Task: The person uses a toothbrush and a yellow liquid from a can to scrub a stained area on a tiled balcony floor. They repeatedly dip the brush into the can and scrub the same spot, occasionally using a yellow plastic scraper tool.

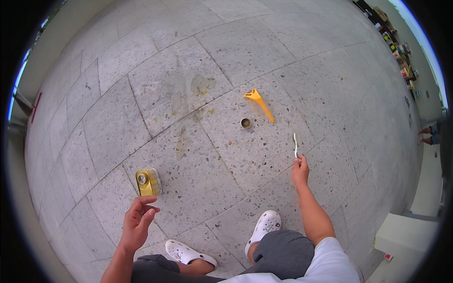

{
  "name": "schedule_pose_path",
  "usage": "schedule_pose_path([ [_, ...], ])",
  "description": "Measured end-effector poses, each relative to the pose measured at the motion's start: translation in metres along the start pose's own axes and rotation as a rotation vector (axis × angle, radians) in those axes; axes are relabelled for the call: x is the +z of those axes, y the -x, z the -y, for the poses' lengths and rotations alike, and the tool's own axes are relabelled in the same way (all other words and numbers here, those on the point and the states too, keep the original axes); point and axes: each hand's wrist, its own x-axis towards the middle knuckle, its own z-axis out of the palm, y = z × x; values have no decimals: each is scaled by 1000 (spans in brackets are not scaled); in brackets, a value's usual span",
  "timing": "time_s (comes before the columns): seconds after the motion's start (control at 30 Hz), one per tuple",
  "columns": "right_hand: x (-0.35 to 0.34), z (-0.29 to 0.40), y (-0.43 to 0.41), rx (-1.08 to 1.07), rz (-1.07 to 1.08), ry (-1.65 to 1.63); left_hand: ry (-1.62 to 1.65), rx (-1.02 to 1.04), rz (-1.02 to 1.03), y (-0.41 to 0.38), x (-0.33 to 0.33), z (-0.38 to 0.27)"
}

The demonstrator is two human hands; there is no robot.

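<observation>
My right hand (301, 170) pinches a toothbrush (295, 143) by the end of its handle; the brush is white with green, its head pointing away from me. On the left, my left hand (138, 216) is empty, its fingers curled a little and apart. Just beyond those fingers a gold metal tin (149, 181) with a round spout on top stands on the floor. Whether the fingertips touch it I cannot tell. Farther out lie an orange plastic scraper (262, 104) and a small round metal cap (246, 123), hollow side up.
The stone-tile floor (198, 191) has damp patches (203, 85) with yellow-green specks. My white clogs (263, 226) are close below my hands. Boxes and goods (396, 49) line the right wall. Another person's legs (429, 136) show at the far right.
</observation>
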Motion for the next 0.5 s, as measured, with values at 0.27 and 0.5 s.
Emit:
schedule_pose_path([
  [0.27,-10,32,-15,-280,68,160,-601,-166,-700,31,-70,239],
  [0.5,-19,51,1,-454,124,179,-456,-68,-835,-42,11,264],
])
